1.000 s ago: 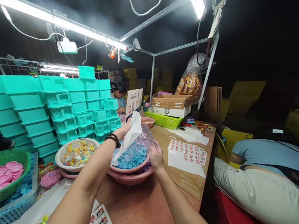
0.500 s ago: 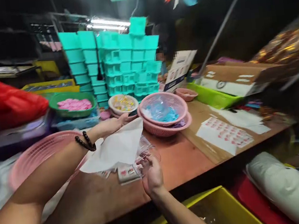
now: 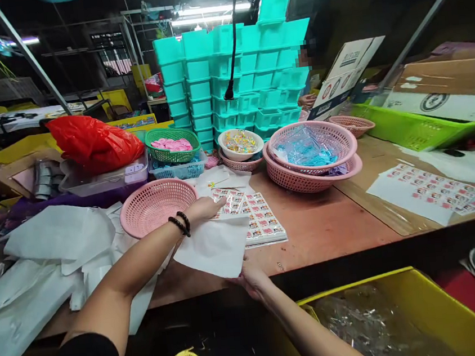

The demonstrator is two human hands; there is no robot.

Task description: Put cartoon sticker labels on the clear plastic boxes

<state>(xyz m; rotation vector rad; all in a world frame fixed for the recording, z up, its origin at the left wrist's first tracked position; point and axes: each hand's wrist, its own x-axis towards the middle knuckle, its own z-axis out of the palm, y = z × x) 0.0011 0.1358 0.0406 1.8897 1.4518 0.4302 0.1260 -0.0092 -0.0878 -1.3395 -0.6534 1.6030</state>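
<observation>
A white paper sheet (image 3: pixel 217 251) hangs over the table's front edge with its face tilted toward me. My left hand (image 3: pixel 207 208), with a dark beaded bracelet at the wrist, is closed on the sheet's upper edge. At its lower right corner is my right hand (image 3: pixel 252 281), fingers closed and partly hidden by the paper. Just behind the sheet lies a stack of printed sticker sheets (image 3: pixel 263 220) with small pink and red pictures. A pink basket (image 3: pixel 157 200) stands left of the stack, close to my left forearm.
Loose white sheets (image 3: pixel 63 233) pile up on the left. Pink baskets (image 3: pixel 305 179) with blue pieces, a white bowl (image 3: pixel 241 154) and a green basket (image 3: pixel 173 132) stand behind. Teal bins (image 3: pixel 231 77) rise beyond. Below the edge sits a yellow bin (image 3: pixel 422 283) containing clear plastic.
The sheet has come down and nearer to me. My right hand has dropped to its corner, and the clear plastic it held no longer shows there. The view has swung left.
</observation>
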